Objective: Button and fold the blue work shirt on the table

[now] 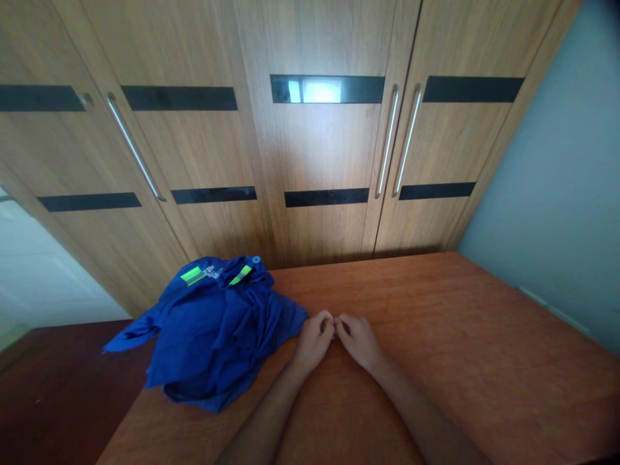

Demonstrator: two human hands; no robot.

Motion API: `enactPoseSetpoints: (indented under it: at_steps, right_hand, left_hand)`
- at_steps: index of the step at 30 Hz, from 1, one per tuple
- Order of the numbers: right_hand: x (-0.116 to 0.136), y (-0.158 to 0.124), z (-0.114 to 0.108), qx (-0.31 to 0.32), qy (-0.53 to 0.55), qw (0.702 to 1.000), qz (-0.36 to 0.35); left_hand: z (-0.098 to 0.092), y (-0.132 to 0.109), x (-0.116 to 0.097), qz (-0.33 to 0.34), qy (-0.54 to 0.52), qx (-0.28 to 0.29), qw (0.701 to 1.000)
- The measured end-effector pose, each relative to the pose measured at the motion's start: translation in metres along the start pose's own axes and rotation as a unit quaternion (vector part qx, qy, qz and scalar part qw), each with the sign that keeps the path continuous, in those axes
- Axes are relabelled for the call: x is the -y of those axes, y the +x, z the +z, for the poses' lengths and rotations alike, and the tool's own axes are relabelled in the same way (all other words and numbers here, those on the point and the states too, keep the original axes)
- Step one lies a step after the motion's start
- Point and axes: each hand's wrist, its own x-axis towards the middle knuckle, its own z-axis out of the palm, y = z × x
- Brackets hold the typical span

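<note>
My left hand [314, 337] and my right hand [357, 339] rest close together on the wooden tabletop [465, 342]. Both have their fingers curled in, and their fingertips meet between them. No object shows in either one. A crumpled blue work garment [213, 329] lies in a heap to the left, its fabric tip close beside my left hand. The garment bears yellow-green and grey reflective strips, white lettering and a round button. One part of it hangs past the table's left edge.
Behind the table stands a wooden wardrobe [320, 142] with dark inset strips and long metal handles. A pale wall [557, 194] borders the table on the right. At the left are a white panel [53, 265] and a dark red floor [62, 387].
</note>
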Motion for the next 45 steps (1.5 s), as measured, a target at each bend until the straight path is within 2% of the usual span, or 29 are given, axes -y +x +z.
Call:
enactPoseSetpoints:
  at_steps: [45]
  right_hand:
    - [0.0044, -0.0004, -0.0035, 0.002, -0.005, 1.000, -0.001]
  left_hand:
    - [-0.0015, -0.0005, -0.0039, -0.001, 0.007, 0.004, 1.000]
